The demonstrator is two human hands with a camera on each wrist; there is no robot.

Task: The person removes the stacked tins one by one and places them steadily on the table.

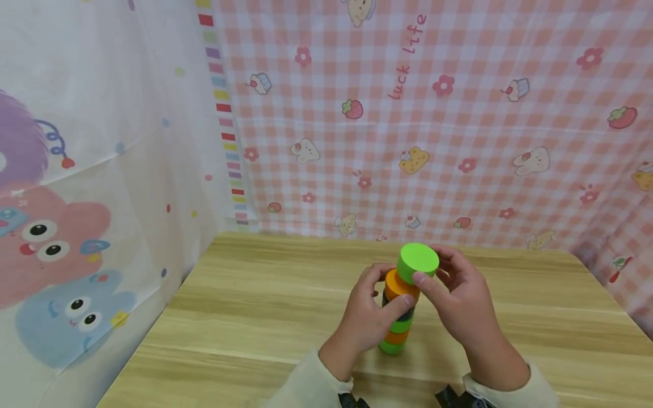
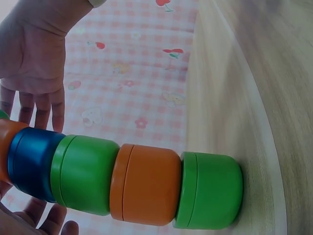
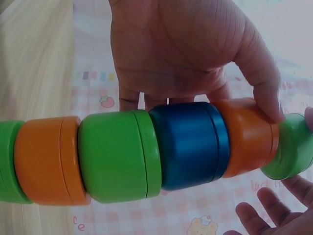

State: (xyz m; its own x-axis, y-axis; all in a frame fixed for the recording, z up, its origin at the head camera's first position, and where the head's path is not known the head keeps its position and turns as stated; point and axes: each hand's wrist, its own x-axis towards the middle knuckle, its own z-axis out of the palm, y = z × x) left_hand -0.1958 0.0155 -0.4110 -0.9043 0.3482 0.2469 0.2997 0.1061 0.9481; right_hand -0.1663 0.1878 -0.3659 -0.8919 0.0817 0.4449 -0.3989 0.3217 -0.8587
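A tall column of small round lidded jars stands on the wooden table. From the bottom it goes green jar (image 2: 212,191), orange jar (image 2: 149,183), green jar (image 2: 88,174), dark blue jar (image 2: 36,159) and upper orange jar (image 3: 249,137). My left hand (image 1: 364,320) grips the column near its top, thumb on the upper orange jar's near side and fingers behind. Between thumb and fingers, my right hand (image 1: 466,297) holds another green jar (image 1: 419,258). This jar is tilted and off-centre at the column's top; whether it touches the orange lid I cannot tell.
The wood-grain table (image 1: 245,306) reaches back to a pink checked cloth (image 1: 326,136) hanging behind it. A white cloth with cartoon figures (image 1: 148,73) hangs along the left side. Black devices (image 1: 352,401) are strapped at both wrists.
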